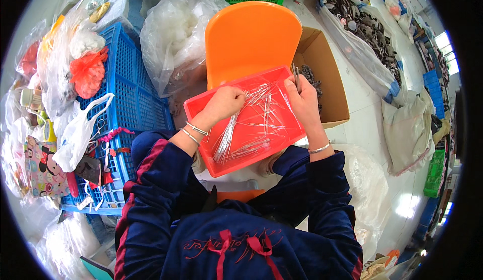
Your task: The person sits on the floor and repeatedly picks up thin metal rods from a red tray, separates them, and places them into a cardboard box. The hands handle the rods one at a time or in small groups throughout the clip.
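Observation:
A red plastic tray (pixel 213 171) sits tilted in front of me, its far edge against an orange chair (pixel 253 36). Thin, straight silvery strands (pixel 229 138) lie loose in it, some bunched on the left and others scattered. Over the tray's left half, my left hand (pixel 224 105) is closed with fingertips pinched together; whatever is between them is too small to make out. At the right rim, my right hand (pixel 305 100) grips a slim dark metal tool (pixel 296 76) with two prongs pointing up and away. Its kind is unclear, and my fingers hide its lower part.
To the left stands a blue plastic crate (pixel 132 86) with bags and scissors hanging on it. A clear bag of white stuffing (pixel 176 33) is beyond it. Behind the tray's right corner is a cardboard box (pixel 327 78); a large sack of dark pieces (pixel 359 28) lies farther right.

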{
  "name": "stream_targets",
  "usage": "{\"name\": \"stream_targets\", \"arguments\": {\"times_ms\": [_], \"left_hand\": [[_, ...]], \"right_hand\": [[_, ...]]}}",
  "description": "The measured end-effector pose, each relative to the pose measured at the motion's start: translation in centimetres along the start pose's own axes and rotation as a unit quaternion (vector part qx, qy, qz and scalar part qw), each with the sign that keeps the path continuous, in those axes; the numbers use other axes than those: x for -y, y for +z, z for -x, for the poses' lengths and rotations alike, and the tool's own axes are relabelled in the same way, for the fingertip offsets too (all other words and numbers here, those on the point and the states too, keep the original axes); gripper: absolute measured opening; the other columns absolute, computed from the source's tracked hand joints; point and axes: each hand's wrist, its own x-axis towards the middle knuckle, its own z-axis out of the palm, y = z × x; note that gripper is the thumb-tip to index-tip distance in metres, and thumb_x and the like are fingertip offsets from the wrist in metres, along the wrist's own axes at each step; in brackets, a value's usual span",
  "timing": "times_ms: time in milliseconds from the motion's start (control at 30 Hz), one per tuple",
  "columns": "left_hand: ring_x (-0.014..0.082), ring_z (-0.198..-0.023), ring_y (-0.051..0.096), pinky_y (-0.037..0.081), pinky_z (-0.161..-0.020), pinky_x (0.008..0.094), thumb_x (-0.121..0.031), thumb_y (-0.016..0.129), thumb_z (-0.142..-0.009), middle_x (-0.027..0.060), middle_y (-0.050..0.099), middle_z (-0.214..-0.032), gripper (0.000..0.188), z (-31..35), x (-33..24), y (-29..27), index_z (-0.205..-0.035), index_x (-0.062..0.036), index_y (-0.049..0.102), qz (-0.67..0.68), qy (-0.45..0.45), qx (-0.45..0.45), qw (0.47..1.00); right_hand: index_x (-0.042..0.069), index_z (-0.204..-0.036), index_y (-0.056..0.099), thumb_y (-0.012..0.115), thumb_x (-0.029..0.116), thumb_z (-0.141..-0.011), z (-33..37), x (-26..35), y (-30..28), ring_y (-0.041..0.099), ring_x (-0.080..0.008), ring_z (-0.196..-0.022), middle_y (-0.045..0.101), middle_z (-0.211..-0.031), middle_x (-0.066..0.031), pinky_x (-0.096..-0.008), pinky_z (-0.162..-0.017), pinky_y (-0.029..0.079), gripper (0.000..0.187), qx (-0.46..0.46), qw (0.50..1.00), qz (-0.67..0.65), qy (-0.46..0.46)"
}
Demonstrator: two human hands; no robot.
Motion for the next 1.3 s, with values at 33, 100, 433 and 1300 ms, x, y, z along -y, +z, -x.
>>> {"name": "stream_targets", "arguments": {"times_ms": [33,100,433,1300], "left_hand": [[0.0279,-0.066,0.064,0.053,-0.069,0.0372,-0.025,0.057,-0.087,0.0162,0.069,-0.082,0.029,-0.1,0.8,-0.1,-0.091,0.0015,0.07,-0.09,-0.038,0.004,0.995],[0.0318,-0.069,0.066,0.053,-0.07,0.0393,-0.032,0.06,-0.084,0.0191,0.068,-0.08,0.033,-0.1,2.7,0.4,-0.087,-0.0011,0.071,-0.206,-0.097,0.011,0.974],[0.0321,-0.078,0.068,0.054,-0.071,0.041,-0.029,0.069,-0.072,0.0215,0.068,-0.083,0.034,0.7,4.0,2.0,-0.081,0.0032,0.067,-0.123,-0.082,-0.011,0.989],[0.0064,-0.059,0.05,0.042,-0.054,0.0265,-0.017,0.064,-0.091,-0.0023,0.053,-0.062,0.024,3.6,-3.0,-1.3,-0.074,-0.0008,0.059,0.114,0.041,-0.051,0.991]], "right_hand": [[0.001,-0.086,0.058,0.058,0.016,-0.094,0.0,-0.2,0.0,0.036,-0.0015,-0.061,0.042,-0.066,0.0077,-0.0212,-0.054,0.032,0.017,0.003,1.0,0.003,0.001],[0.001,-0.085,0.058,0.059,0.017,-0.094,-0.3,-0.7,0.2,0.036,-0.0029,-0.06,0.042,-0.064,0.0061,-0.0232,-0.053,0.032,0.018,0.015,1.0,0.0,0.003],[0.0,-0.087,0.057,0.06,0.017,-0.094,0.0,0.4,0.8,0.037,-0.0038,-0.059,0.042,-0.063,0.0055,-0.0233,-0.053,0.032,0.018,0.09,0.995,-0.014,0.028],[0.0,-0.083,0.058,0.059,0.017,-0.095,0.2,0.5,2.2,0.036,-0.0017,-0.059,0.042,-0.063,0.0077,-0.0237,-0.05,0.03,0.021,0.126,0.987,-0.097,0.005]]}}
